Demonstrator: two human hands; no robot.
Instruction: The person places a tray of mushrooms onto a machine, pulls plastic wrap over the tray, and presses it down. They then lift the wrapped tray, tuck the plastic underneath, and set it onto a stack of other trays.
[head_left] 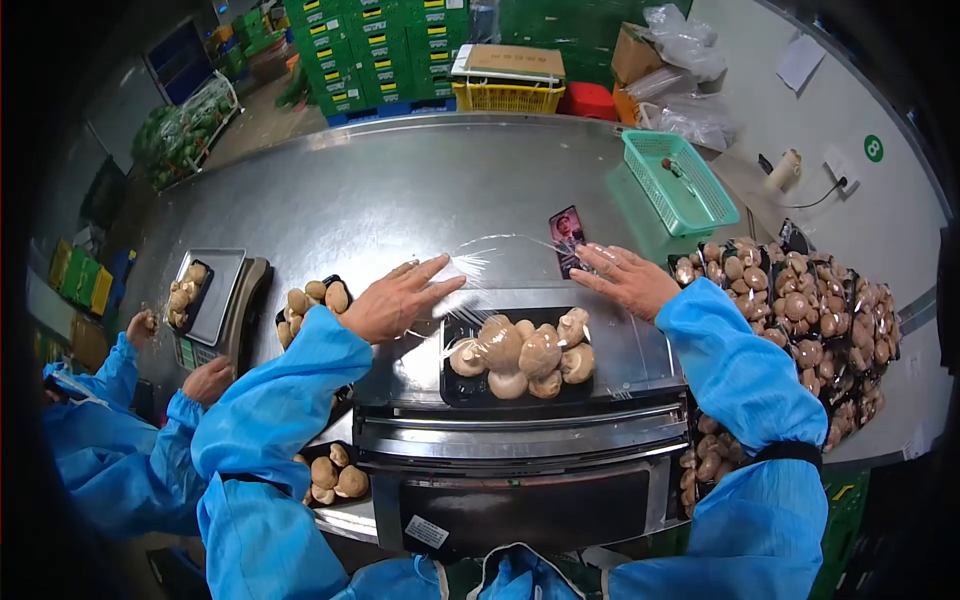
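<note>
A black tray of brown-capped mushrooms (522,358) lies in front of me on the wrapping machine (520,435). Clear plastic film (490,262) stretches over and beyond it, its far edge arching between my hands. On the tray's left, my left hand (395,300) grips the film with extended fingers, and creases fan out from the fingertips. My right hand (632,282) has the film's other side, which shines over its fingers. Just beyond those fingertips lies a phone (567,240) with a lit screen. Where the film pinches between thumb and fingers is hard to see.
Wrapped mushroom trays (800,310) are piled at right, near a green basket (690,185). Mushroom trays (310,305) sit at left, beside a scale (225,300) and a co-worker's hands (208,380). Green crates (380,50) stand behind the metal table (400,165).
</note>
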